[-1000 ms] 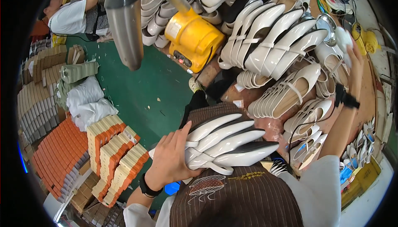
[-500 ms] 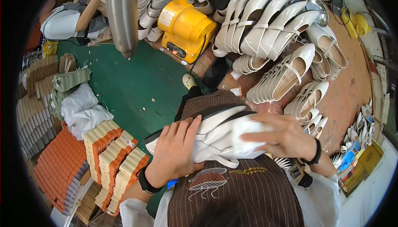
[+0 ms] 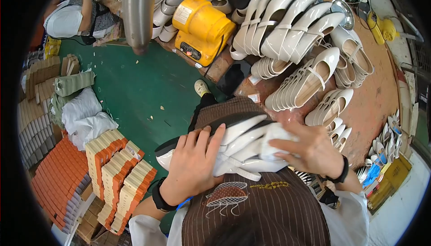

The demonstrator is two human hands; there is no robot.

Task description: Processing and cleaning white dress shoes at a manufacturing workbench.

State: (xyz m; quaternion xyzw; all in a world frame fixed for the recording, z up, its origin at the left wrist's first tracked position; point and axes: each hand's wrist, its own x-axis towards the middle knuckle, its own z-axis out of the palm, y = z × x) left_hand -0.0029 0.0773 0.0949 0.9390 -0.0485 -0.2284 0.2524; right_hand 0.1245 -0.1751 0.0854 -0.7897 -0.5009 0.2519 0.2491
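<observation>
Across my lap lies a bunch of glossy white shoes (image 3: 242, 131) with thin straps and dark soles, pressed together on their sides. My left hand (image 3: 191, 163) is wrapped over their left part, fingers on top, steadying them against my brown striped apron (image 3: 265, 205). A white cloth (image 3: 274, 143) is bunched in my right hand (image 3: 314, 149), pressed on the shoes at their right end. Motion blurs the cloth and the right fingers. One loose strap (image 3: 244, 173) sticks out toward me.
Rows of white shoes (image 3: 305, 84) stand on the brown bench ahead and right, beside a yellow machine (image 3: 204, 26). A metal tube (image 3: 139, 15) hangs above. Stacked orange-and-cream boxes (image 3: 119, 169) and white sacks (image 3: 83, 107) are at left. Another person (image 3: 67, 19) works far left.
My right hand and the cloth have shifted slightly right along the shoes. The left hand keeps its hold, its fingers a little higher and farther right. The view has turned slightly.
</observation>
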